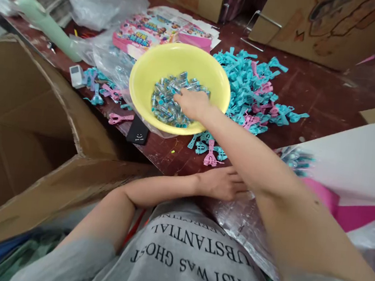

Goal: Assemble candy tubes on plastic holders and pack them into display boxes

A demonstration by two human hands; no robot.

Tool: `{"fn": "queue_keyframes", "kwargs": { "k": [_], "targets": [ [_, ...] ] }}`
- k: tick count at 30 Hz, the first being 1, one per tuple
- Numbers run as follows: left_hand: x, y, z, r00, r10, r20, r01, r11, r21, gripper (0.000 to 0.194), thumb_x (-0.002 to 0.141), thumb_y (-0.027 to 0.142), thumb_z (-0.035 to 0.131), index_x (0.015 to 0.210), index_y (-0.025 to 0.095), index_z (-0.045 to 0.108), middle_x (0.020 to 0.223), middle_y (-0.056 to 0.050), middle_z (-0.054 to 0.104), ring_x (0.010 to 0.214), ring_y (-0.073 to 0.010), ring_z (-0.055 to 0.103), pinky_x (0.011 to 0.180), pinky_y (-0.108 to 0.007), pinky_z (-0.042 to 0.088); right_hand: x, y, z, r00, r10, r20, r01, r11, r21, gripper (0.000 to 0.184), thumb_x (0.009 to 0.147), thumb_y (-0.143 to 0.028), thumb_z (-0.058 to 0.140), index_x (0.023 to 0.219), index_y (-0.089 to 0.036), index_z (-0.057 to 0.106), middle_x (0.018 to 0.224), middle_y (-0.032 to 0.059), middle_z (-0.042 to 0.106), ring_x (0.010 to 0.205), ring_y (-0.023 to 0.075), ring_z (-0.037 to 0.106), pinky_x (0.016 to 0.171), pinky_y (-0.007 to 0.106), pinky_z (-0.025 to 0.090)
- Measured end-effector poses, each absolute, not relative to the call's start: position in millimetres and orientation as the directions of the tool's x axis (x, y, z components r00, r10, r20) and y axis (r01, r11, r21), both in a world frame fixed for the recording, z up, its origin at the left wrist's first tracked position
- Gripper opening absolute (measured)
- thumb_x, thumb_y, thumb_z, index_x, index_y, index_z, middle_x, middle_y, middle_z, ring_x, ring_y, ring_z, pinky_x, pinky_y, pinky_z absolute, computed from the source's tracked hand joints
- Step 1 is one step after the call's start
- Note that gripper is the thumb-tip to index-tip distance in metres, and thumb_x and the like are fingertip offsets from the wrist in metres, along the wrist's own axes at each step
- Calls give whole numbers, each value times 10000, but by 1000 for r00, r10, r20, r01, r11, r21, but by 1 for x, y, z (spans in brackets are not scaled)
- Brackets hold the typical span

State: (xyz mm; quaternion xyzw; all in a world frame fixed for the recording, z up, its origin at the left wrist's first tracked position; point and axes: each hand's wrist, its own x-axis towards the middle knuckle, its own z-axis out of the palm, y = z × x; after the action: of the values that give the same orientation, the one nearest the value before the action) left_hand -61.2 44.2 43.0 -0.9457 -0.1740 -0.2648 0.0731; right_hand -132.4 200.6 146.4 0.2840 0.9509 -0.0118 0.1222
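My right hand (pixel 193 103) reaches down into a yellow basin (pixel 143 81), its fingers curled together against a heap of small clear tubes with blue ends (pixel 167 105). What lies between those fingertips is hidden. My left hand (pixel 223 183) rests palm down at the table's near edge, fingers stretched out beside clear plastic (pixel 238 216) under my right forearm. Just beyond it lie a pink plastic clip-shaped piece (pixel 210 154) and several blue ones (pixel 202 147). A big pile of similar blue pieces (pixel 246 82), mixed with pink, spreads right of the basin.
Pink printed boxes (pixel 134 38) and plastic bags (pixel 101 6) lie behind the basin. A green cylinder (pixel 49 28), a small white device (pixel 76 77) and a black case (pixel 138 131) are leftward. An open carton (pixel 85 135) stands left; a white box (pixel 354 161) stands right.
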Motion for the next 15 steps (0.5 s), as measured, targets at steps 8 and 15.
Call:
{"fn": "queue_keyframes", "kwargs": {
  "k": [8, 15],
  "targets": [
    [-151, -8, 40, 574, 618, 538, 726, -687, 16, 194, 1047, 173, 613, 1141, 170, 784, 1413, -116, 736, 1231, -283, 688, 927, -401, 534, -131, 228, 118, -906, 364, -214, 347, 931, 114, 490, 1028, -105, 375, 1349, -215, 729, 1457, 168, 634, 1266, 365, 588, 915, 455, 483],
    [-182, -4, 35, 565, 774, 285, 777, -616, 132, 298, 1074, 178, 567, 1314, 202, 741, 1576, -105, 624, 1289, -268, 658, 949, -407, 527, -127, 230, 118, -872, 437, -219, 436, 898, 54, 422, 983, -168, 507, 1342, -199, 726, 1363, 180, 710, 1195, 360, 650, 906, 460, 503]
  ]
}}
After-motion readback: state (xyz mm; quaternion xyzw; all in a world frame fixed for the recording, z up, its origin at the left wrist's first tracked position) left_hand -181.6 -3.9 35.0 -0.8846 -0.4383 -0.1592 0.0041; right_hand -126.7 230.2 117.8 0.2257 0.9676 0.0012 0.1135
